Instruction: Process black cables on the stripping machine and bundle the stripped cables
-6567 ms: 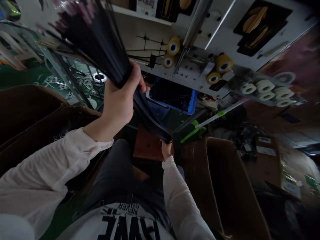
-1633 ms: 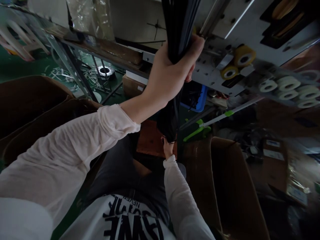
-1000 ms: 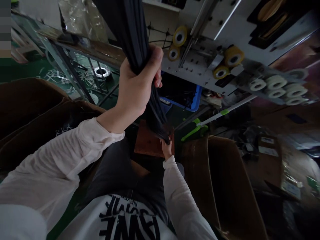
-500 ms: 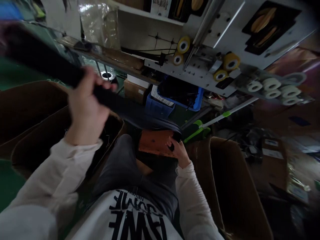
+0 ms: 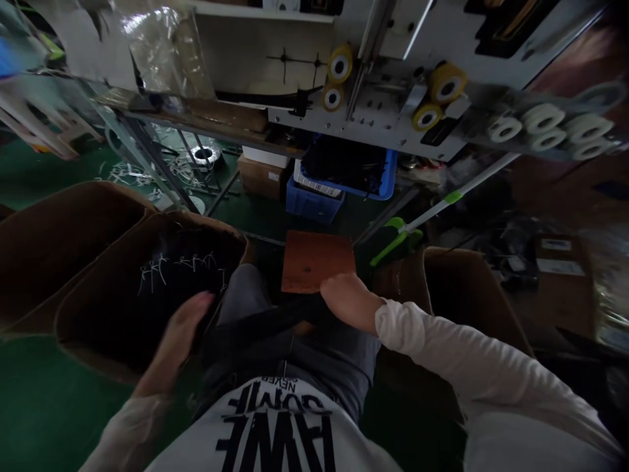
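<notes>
A dark strip of material (image 5: 280, 320) lies across my lap, its right end in my right hand (image 5: 346, 298), which is closed on it just in front of an orange-brown block (image 5: 317, 259). My left hand (image 5: 184, 328) hangs over the near right edge of a large brown box (image 5: 73, 347) full of dark material with white ties. That hand is smeared by motion, and its fingers cannot be made out clearly.
A machine panel (image 5: 373, 121) with yellow rollers spans the front. Below it are a blue tray (image 5: 390, 174) and a blue bin (image 5: 314, 204). An open brown box (image 5: 427, 282) stands at right, beside a green-and-white pole (image 5: 452, 196).
The dark strip, earlier stretched up to the left between both hands, is now down over my lap. My left hand has dropped and come off it; my right hand has turned inward and moved slightly down.
</notes>
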`<state>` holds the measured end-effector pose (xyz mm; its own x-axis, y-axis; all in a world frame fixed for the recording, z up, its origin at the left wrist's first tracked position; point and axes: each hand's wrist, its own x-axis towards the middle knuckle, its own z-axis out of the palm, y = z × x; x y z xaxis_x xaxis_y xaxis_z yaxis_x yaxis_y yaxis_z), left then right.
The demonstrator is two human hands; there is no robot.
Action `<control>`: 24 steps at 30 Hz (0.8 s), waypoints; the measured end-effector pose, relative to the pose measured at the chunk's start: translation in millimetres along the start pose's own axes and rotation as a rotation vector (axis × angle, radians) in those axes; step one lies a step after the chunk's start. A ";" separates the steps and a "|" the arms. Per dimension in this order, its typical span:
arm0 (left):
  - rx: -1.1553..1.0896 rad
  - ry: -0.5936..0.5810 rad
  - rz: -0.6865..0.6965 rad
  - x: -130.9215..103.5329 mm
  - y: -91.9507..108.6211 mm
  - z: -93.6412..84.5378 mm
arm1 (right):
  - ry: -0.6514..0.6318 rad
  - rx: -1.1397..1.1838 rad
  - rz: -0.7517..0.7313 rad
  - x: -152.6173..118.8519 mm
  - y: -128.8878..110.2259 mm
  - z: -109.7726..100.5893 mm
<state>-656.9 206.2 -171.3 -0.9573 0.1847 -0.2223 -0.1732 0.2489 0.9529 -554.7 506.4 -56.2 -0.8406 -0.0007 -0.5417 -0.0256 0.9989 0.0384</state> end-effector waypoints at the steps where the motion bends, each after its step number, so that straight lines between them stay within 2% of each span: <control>1: 0.036 -0.234 0.030 0.3 6.1 27.8 | 0.007 -0.006 0.005 0.8 -2.8 -2.5; 2: 0.078 -0.465 0.132 -0.1 15.0 56.8 | 0.017 -0.012 0.010 1.4 -5.1 -4.2; 3: 0.143 -0.638 0.256 -1.5 25.7 85.5 | 0.020 -0.022 0.020 1.8 -6.9 -5.3; 5: 0.250 -0.808 0.437 -7.7 46.9 136.5 | 0.003 -0.049 0.045 2.2 -9.3 -6.2; 7: 0.403 -0.808 0.478 -16.4 60.1 173.2 | -0.019 -0.069 0.063 3.2 -10.7 -6.4; 10: 0.462 -0.694 0.410 -23.9 59.8 200.4 | -0.028 -0.063 0.062 6.9 -11.0 -8.2; 13: 0.401 -0.672 0.360 -18.9 51.0 206.0 | 0.004 -0.019 0.055 9.0 -3.2 -14.4; 15: 0.384 -0.681 0.338 -11.8 50.1 202.7 | 0.140 0.020 0.033 6.1 11.4 -19.4; 17: 0.258 -0.749 0.235 -5.1 54.7 194.7 | 0.329 0.142 -0.029 1.6 32.7 -21.2; 19: 0.016 -0.884 0.070 -0.8 62.8 183.5 | 0.474 0.424 -0.126 0.6 52.7 -16.2; 21: -0.215 -0.990 -0.070 1.0 70.7 171.8 | 0.535 0.801 -0.239 7.3 61.5 -4.2; 23: -0.316 -1.047 -0.127 1.5 75.3 162.5 | 0.508 1.157 -0.390 21.6 54.9 10.7; 24: -0.340 -1.072 -0.149 1.6 76.1 159.3 | 0.447 1.305 -0.482 30.2 46.9 17.4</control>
<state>-634.8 376.9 -132.0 -0.2582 0.9347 -0.2443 -0.4796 0.0955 0.8723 -571.8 554.0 -85.4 -0.9934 -0.1115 0.0282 -0.0533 0.2291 -0.9720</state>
